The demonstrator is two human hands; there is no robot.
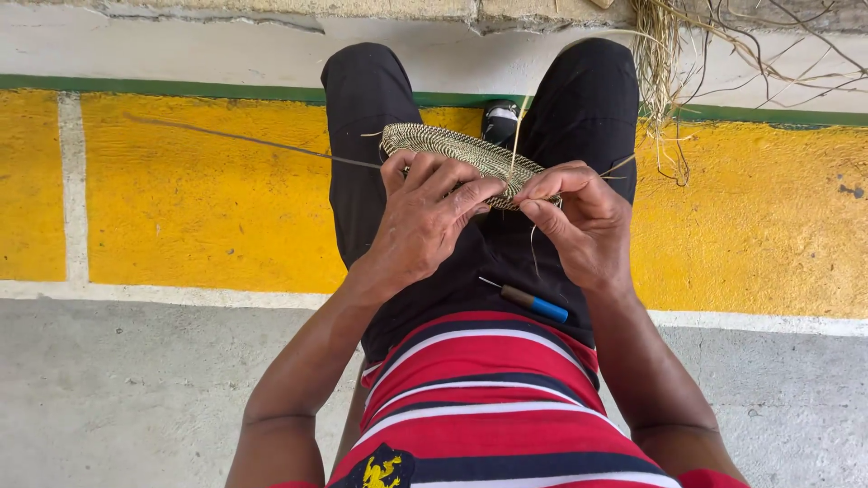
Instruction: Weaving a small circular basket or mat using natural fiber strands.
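Observation:
A flat oval woven disc of coiled straw (pixel 452 145) rests above my knees. My left hand (pixel 425 217) grips its near edge, thumb on top and fingers curled over the weave. My right hand (pixel 579 221) pinches the disc's right rim together with a thin straw strand between thumb and forefinger. A long dark fibre (pixel 244 140) trails out to the left from the disc. A small awl with a blue and brown handle (pixel 533 303) lies on my lap between my forearms.
I sit in black trousers and a red striped shirt. Below is a yellow painted floor band (pixel 199 199) with white lines and a green stripe, and grey concrete (pixel 136 389) nearer me. A bundle of dry straw (pixel 669 63) lies at the upper right.

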